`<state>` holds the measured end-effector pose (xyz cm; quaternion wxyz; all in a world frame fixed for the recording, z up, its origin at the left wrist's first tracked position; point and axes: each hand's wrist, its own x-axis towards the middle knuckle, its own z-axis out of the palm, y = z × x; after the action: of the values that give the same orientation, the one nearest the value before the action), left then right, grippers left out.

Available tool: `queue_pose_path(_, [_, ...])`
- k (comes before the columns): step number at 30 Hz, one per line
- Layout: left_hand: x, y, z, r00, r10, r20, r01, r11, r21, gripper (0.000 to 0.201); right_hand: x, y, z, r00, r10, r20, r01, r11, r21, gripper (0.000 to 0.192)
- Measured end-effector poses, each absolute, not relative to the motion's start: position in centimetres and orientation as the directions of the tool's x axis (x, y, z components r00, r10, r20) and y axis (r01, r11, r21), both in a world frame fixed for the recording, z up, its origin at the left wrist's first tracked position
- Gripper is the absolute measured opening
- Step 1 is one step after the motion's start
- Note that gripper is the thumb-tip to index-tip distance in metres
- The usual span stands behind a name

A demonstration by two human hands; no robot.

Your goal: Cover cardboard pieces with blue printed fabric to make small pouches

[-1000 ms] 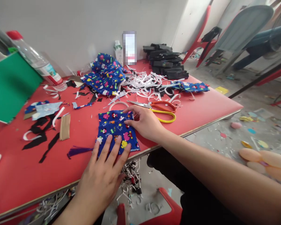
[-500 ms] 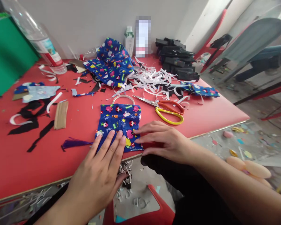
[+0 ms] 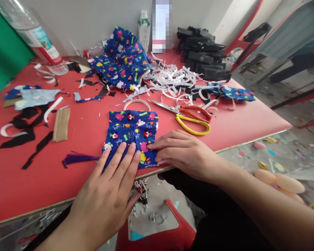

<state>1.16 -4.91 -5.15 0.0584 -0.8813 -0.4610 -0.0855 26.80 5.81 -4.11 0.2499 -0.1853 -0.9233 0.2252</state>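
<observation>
I see both hands flat on a small blue fabric piece [image 3: 132,134] that lies at the near edge of the red worktop [image 3: 238,122]. The left hand [image 3: 107,195] is open, its fingers spread and pressing the near left part of the cloth; it grips nothing. The right hand [image 3: 183,153] is also open, palm down, with the fingertips [image 3: 153,146] touching the near right side of the cloth, and it holds nothing either.

I judge the step to be smoothing and flattening the piece (it looks folded, with a crease across the middle, though I cannot tell how many layers). The next move, I think, needs an even press so the thin cloth does not slide over the edge, which is very close.

The fabric is soft woven cotton, roughly square, printed with small cartoon figures in pink, yellow and white. Just beyond it lies a pale ring [image 3: 137,103], maybe a tape roll, and scissors [image 3: 188,116] with orange and yellow handles, metal blades closed. Toward the far edge there is a bigger heap of the same printed cloth [image 3: 120,62] and a pile of curly white paper strips [image 3: 170,82]. A purple tassel [image 3: 77,158] lies left of the piece.
</observation>
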Motion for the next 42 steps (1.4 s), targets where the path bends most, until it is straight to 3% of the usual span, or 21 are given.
queue_pose_path(3, [1.2,-4.9,-5.2,0.555,0.805,0.211,0.825,-0.566,-0.01,0.076,26.6,5.7,-3.8,-0.805,0.477,0.352,0.27,0.824,-0.498,0.018])
queue_pose_path(6, [1.2,-5.0,-5.3,0.534,0.82,0.206,0.836,-0.549,0.015,0.079,27.1,5.7,-3.6,-0.805,0.506,0.31,0.264,0.773,-0.577,0.009])
queue_pose_path(9, [1.2,-5.0,-5.3,0.547,0.814,0.197,0.83,-0.558,0.003,0.076,27.6,5.9,-3.6,-0.81,0.515,0.282,0.24,0.728,-0.642,0.025])
queue_pose_path(13, [1.2,-5.0,-5.3,0.555,0.809,0.193,0.825,-0.565,-0.006,0.076,27.5,6.3,-3.6,-0.817,0.506,0.277,0.252,0.744,-0.618,0.007])
queue_pose_path(19, [1.2,-5.1,-5.3,0.544,0.817,0.188,0.831,-0.556,0.013,0.082,27.3,6.9,-3.7,-0.826,0.488,0.282,0.226,0.745,-0.628,0.01])
queue_pose_path(22, [1.2,-5.0,-5.2,0.552,0.813,0.185,0.827,-0.562,0.003,0.08,27.9,7.0,-3.6,-0.841,0.409,0.353,0.176,0.825,-0.536,0.014])
queue_pose_path(28, [1.2,-5.0,-5.2,0.546,0.816,0.19,0.829,-0.559,0.018,0.08,28.6,5.9,-3.2,-0.876,0.234,0.422,0.169,0.968,-0.186,0.021])
queue_pose_path(32, [1.2,-5.0,-5.2,0.547,0.817,0.184,0.829,-0.559,0.019,0.079,27.9,5.3,-3.4,-0.863,0.182,0.472,0.152,0.983,-0.102,0.02])
queue_pose_path(37, [1.2,-5.1,-5.2,0.55,0.816,0.176,0.829,-0.56,0.006,0.077,27.4,5.5,-3.8,-0.865,0.273,0.422,0.196,0.956,-0.217,0.023])
queue_pose_path(42, [1.2,-5.1,-5.4,0.542,0.819,0.185,0.831,-0.556,0.024,0.079,28.0,5.8,-3.8,-0.863,0.283,0.418,0.151,0.935,-0.321,0.025])
